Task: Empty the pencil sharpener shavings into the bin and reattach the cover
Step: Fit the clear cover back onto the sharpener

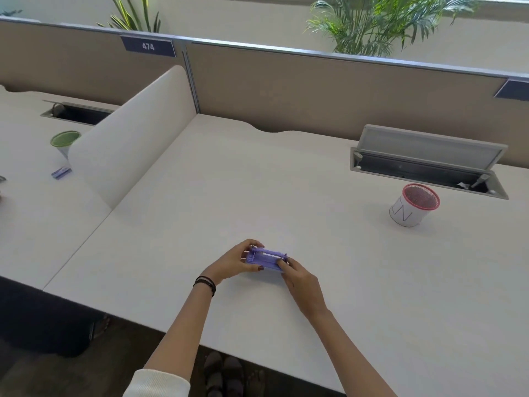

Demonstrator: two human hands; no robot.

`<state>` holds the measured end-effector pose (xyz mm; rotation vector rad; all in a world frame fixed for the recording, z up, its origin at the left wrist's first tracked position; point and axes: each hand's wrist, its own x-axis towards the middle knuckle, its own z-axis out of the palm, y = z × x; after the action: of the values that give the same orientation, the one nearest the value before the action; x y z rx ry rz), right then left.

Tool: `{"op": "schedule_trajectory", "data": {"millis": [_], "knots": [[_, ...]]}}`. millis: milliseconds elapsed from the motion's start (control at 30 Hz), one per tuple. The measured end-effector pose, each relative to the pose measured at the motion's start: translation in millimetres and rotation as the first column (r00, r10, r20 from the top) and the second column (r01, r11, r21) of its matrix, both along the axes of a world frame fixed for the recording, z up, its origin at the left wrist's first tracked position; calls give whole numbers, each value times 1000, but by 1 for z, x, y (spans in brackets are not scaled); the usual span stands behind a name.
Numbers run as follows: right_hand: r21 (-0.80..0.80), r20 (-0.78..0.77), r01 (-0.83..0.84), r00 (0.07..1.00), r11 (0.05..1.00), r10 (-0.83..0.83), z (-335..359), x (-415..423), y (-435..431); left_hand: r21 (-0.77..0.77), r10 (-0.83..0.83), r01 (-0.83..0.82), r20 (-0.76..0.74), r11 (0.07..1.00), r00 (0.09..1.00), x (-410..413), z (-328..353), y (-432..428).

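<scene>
A purple plastic pencil sharpener (265, 258) sits low over the white desk (286, 181), near its front edge. My left hand (233, 262) grips the sharpener's left end, fingers curled over the top. My right hand (299, 277) holds its right end, thumb pressed on the upper face. Whether the cover is on or off cannot be told from here. The bin (413, 204), a small white cylinder with a red rim and mesh inside, stands at the right of the desk, well apart from both hands.
An open cable hatch (429, 164) lies behind the bin. A curved white divider (134, 133) separates the neighbouring desk, where a green cup (65, 141) and a small blue item (61, 172) rest. A tan partition wall (315, 90) closes the back.
</scene>
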<state>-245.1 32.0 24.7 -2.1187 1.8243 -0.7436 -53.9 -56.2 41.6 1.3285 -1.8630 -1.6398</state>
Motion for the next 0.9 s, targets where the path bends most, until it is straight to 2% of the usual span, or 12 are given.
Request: {"op": "schedule_trajectory", "data": {"millis": [200, 567, 900], "knots": [[-34, -34, -131, 991, 991, 130, -17, 14, 16, -76, -83, 91, 98, 993, 992, 26, -2, 13], [-103, -85, -259, 964, 960, 251, -28, 24, 24, -97, -30, 46, 166, 994, 986, 44, -18, 39], [-96, -76, -350, 936, 932, 344, -37, 23, 27, -85, -80, 108, 286, 990, 955, 52, -17, 44]]}}
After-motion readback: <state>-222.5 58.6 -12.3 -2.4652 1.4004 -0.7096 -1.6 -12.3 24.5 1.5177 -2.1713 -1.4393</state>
